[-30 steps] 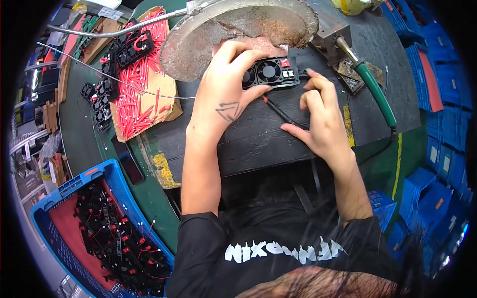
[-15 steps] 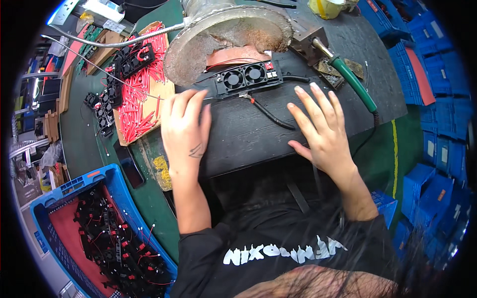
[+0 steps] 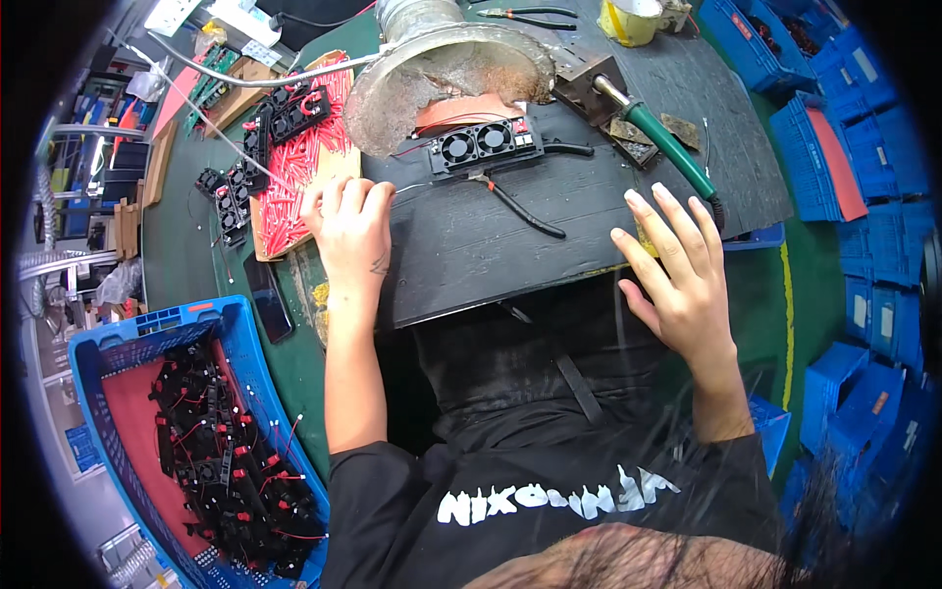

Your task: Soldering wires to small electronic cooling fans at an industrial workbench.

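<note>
My left hand (image 3: pixel 350 231) is over the left front of the black work board, fingertips pinched together. A thin silvery solder wire (image 3: pixel 201 113) runs into its fingers from the upper left, and a short end sticks out toward a black twin-fan unit (image 3: pixel 486 144). That unit lies below the hood, with red and white connectors at its right end. Black-handled pliers (image 3: pixel 525 211) lie against its front edge, partly hidden by it. My right hand (image 3: pixel 682 280), fingers spread and holding nothing, hovers by the board's right front edge. Nearest to it is a green-handled soldering iron (image 3: pixel 672 152) resting in its stand.
A worn metal fume hood (image 3: pixel 378 108) stands behind the fan unit. On the left are a cardboard tray (image 3: pixel 353 147) of red tubes, more fan units (image 3: pixel 294 113), a phone (image 3: pixel 268 299) and a blue crate (image 3: pixel 250 344) of fan parts. Blue bins (image 3: pixel 819 162) line the right.
My right hand has moved right, away from the fan unit. My left hand's fingers have drawn together and shifted slightly left of it. The whole view has shifted a little.
</note>
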`<state>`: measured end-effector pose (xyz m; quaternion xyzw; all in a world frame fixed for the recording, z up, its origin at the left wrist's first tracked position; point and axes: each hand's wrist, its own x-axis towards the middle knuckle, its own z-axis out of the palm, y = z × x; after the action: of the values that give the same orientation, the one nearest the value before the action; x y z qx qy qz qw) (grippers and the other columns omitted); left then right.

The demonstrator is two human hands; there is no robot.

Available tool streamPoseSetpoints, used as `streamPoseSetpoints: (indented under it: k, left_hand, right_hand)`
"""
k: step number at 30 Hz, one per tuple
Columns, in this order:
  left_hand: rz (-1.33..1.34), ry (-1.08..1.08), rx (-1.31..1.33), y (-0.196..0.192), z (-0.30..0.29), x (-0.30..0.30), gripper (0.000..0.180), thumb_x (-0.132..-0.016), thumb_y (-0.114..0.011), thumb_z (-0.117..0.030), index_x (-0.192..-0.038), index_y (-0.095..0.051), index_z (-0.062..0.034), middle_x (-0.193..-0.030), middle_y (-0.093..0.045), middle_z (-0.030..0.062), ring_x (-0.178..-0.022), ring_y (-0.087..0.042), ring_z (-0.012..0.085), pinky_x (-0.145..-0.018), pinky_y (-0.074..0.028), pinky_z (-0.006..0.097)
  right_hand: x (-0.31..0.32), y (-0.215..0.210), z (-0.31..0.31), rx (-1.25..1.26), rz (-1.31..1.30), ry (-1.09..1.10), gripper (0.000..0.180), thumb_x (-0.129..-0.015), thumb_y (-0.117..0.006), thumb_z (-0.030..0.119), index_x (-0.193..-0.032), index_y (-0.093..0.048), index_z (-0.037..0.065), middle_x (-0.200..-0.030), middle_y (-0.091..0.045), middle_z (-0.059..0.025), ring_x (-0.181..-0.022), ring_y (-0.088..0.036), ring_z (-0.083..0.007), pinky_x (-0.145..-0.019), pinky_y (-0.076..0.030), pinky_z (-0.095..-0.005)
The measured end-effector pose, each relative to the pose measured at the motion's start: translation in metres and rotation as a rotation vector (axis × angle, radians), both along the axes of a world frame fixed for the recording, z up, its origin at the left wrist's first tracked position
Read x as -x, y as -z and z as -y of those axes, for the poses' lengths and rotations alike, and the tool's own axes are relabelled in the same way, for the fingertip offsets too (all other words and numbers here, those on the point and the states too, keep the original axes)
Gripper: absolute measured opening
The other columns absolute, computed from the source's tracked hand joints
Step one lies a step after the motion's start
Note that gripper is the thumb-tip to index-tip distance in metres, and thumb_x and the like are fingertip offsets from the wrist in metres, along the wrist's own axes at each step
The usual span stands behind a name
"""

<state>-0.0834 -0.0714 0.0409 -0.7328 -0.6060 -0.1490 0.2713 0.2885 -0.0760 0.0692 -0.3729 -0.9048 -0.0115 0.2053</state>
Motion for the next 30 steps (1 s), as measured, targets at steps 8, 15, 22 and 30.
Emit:
streamPoseSetpoints:
  k: [8, 15, 22, 30]
  left_hand:
    - [0.109, 0.057, 0.106, -0.04, 0.032, 0.003, 0.018, -0.082, -0.079, -0.011, -0.095, -0.069, -0.0057, -0.091, -0.068, 0.0089, -0.086, -0.066, 0.0279, -0.078, -0.052, 0.038]
    - [0.431, 0.215, -0.129, -0.041, 0.038, 0.004, 0.038, -0.075, -0.087, -0.008, -0.101, -0.06, -0.003, -0.078, -0.054, 0.0043, -0.064, -0.048, 0.0161, -0.059, -0.042, 0.029]
    - [0.373, 0.272, -0.105, -0.037, 0.011, -0.008, 0.03, -0.074, -0.079, 0.002, -0.103, -0.07, -0.0015, -0.09, -0.064, 0.0075, -0.076, -0.06, 0.0254, -0.073, -0.048, 0.035]
    - [0.281, 0.32, 0.016, -0.032, -0.02, -0.035, 0.039, -0.065, -0.074, 0.0, -0.102, -0.079, -0.0089, -0.09, -0.063, 0.0028, -0.078, -0.059, 0.0184, -0.074, -0.044, 0.033]
  right_hand:
    - [-0.033, 0.006, 0.01, -0.056, -0.098, 0.014, 0.031, -0.084, -0.069, 0.015, -0.113, -0.072, 0.005, -0.141, -0.059, -0.0148, -0.137, -0.049, -0.0362, -0.113, -0.038, -0.0538]
    - [-0.088, 0.017, -0.019, -0.184, -0.345, 0.062, 0.023, -0.08, -0.061, -0.005, -0.1, -0.072, 0.001, -0.113, -0.071, -0.0171, -0.107, -0.068, -0.0344, -0.092, -0.054, -0.0429]
    - [-0.091, 0.041, -0.096, -0.174, -0.297, 0.11, 0.032, -0.082, -0.074, 0.0, -0.114, -0.07, -0.001, -0.109, -0.071, -0.0146, -0.096, -0.068, -0.0298, -0.084, -0.052, -0.0369]
    - [-0.048, 0.059, -0.13, 0.249, -0.555, -0.165, 0.067, -0.09, -0.068, 0.055, -0.122, -0.067, -0.004, -0.116, -0.065, -0.0188, -0.098, -0.064, -0.0271, -0.083, -0.05, -0.0357]
